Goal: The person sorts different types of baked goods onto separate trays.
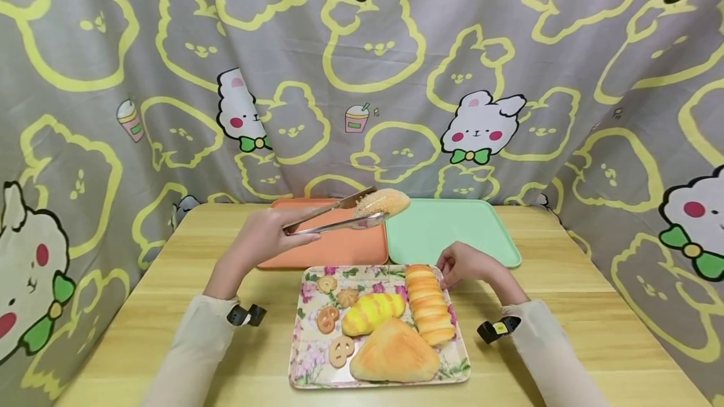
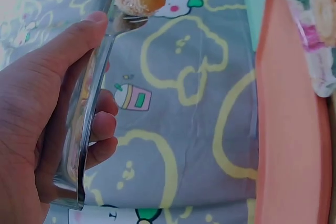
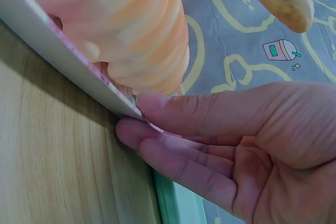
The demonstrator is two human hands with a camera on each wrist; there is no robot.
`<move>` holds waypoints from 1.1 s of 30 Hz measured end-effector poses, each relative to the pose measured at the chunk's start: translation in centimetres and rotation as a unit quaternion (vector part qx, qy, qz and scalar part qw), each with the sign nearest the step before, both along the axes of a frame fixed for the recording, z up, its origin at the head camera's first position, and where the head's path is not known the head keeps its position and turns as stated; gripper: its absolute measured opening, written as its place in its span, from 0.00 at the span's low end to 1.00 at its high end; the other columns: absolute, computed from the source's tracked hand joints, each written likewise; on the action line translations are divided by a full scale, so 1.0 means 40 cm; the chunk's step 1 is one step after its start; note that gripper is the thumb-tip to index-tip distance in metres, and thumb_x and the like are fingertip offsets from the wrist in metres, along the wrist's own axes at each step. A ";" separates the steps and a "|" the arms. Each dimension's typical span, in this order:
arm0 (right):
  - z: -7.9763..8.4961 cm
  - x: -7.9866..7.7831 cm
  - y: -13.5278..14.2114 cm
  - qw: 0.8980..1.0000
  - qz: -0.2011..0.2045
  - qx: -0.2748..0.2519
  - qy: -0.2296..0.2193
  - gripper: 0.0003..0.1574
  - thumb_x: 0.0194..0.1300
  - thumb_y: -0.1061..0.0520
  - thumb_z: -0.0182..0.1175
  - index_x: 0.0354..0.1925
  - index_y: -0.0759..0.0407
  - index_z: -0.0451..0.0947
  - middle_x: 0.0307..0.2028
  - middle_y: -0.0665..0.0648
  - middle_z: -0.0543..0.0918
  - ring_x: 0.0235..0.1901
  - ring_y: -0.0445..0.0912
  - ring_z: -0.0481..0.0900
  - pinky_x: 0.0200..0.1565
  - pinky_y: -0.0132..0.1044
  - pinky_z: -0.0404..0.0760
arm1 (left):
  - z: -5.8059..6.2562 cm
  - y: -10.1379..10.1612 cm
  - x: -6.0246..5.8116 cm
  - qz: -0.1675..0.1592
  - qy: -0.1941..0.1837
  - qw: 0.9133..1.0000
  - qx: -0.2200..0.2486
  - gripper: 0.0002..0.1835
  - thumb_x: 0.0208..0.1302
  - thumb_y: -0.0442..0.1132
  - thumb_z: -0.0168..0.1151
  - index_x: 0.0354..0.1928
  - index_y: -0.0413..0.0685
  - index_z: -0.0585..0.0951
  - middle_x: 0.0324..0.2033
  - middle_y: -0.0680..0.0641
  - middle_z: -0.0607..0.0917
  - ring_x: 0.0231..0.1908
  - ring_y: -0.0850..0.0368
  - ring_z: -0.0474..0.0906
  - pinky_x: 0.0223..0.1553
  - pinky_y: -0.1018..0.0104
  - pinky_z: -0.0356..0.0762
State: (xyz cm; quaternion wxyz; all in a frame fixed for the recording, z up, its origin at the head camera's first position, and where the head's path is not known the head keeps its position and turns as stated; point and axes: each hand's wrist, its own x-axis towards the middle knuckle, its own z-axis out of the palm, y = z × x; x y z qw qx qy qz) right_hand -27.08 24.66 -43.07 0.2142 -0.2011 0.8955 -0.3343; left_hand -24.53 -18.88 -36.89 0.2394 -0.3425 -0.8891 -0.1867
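My left hand (image 1: 264, 237) grips metal tongs (image 1: 334, 223), their handles lying along the fingers in the left wrist view. Between the tong tips is a crumb-coated bread roll (image 1: 390, 202), held in the air above the meeting edges of the orange and green trays. My right hand (image 1: 465, 264) pinches the far right corner of a floral tray (image 1: 317, 374), thumb on top and fingers beneath in the right wrist view. On that tray lie a long ridged bread (image 1: 430, 306), a yellow striped bread (image 1: 373, 314), a triangular bread (image 1: 394, 353) and several small cookies (image 1: 342, 351).
Behind the floral tray, an orange tray (image 1: 339, 250) and a green tray (image 1: 452, 228) lie side by side on the wooden table (image 1: 565, 319). A grey patterned curtain (image 1: 317, 162) hangs at the back and both sides.
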 end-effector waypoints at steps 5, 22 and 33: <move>-0.006 0.007 -0.010 1.000 0.003 0.003 0.001 0.15 0.51 0.66 0.77 0.36 0.69 0.82 0.25 0.54 0.83 0.25 0.41 0.76 0.32 0.36 0.78 | -0.012 -0.023 -0.014 0.022 0.030 0.999 -0.002 0.29 0.59 0.53 0.74 0.64 0.62 0.83 0.14 0.60 0.67 0.15 0.69 0.54 0.20 0.70 0.52; 0.005 0.017 -0.009 1.000 -0.016 0.007 -0.012 0.15 0.53 0.67 0.76 0.37 0.69 0.79 0.25 0.54 0.80 0.26 0.43 0.75 0.32 0.37 0.78 | -0.092 -0.188 -0.090 0.165 0.004 0.986 -0.035 0.29 0.59 0.54 0.74 0.62 0.56 0.84 0.16 0.55 0.72 0.14 0.61 0.56 0.18 0.66 0.53; 0.004 0.015 -0.016 1.000 -0.017 0.003 -0.014 0.15 0.53 0.68 0.75 0.37 0.69 0.79 0.26 0.55 0.80 0.26 0.42 0.75 0.32 0.38 0.79 | -0.118 -0.277 -0.108 0.202 -0.034 0.977 -0.054 0.26 0.60 0.55 0.74 0.61 0.60 0.85 0.14 0.55 0.70 0.15 0.60 0.58 0.18 0.65 0.55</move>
